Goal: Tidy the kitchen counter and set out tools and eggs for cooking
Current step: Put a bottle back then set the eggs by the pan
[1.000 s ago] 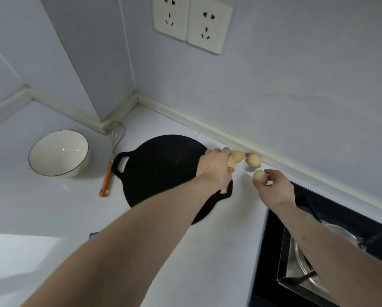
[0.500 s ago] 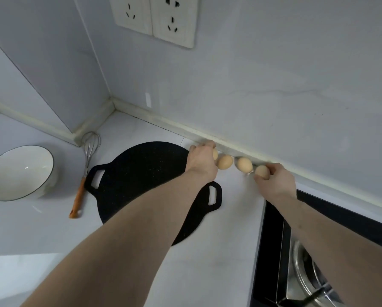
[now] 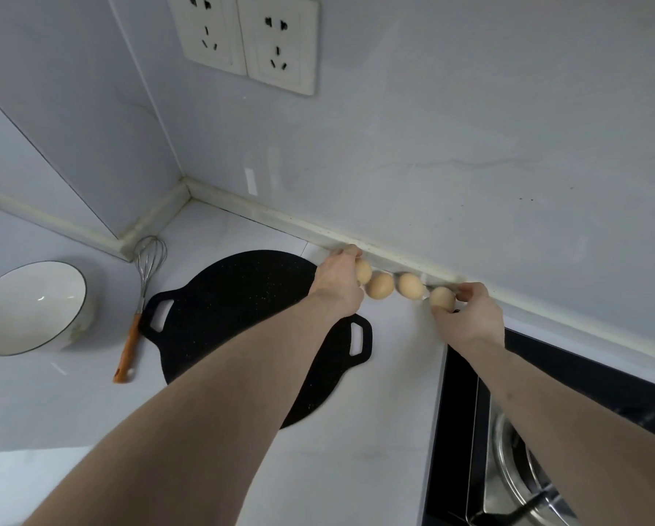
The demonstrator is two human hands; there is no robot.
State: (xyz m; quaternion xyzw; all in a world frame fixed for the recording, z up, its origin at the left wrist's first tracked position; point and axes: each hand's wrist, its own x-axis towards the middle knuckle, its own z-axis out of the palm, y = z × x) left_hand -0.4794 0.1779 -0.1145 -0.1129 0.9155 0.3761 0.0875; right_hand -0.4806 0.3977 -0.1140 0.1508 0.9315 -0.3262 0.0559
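Observation:
Several tan eggs lie in a row on the white counter along the back wall. My left hand (image 3: pixel 338 282) curls its fingers round the leftmost egg (image 3: pixel 364 271) at the row's left end. Two middle eggs (image 3: pixel 381 285) (image 3: pixel 410 285) sit free between my hands. My right hand (image 3: pixel 470 317) pinches the rightmost egg (image 3: pixel 441 298) with its fingertips. A black round griddle pan (image 3: pixel 242 305) with two handles lies flat under my left forearm. Left of the pan lies a whisk (image 3: pixel 143 282) with an orange handle, and a white bowl (image 3: pixel 26 309) stands further left.
A black stove (image 3: pixel 466 411) with a steel burner ring (image 3: pixel 519 472) fills the lower right. The wall with two sockets (image 3: pixel 248 39) rises directly behind the eggs. The counter corner lies behind the whisk.
Both hands moved the eggs back against the wall and into one line. The view shifted, so the bowl and whisk now sit further left.

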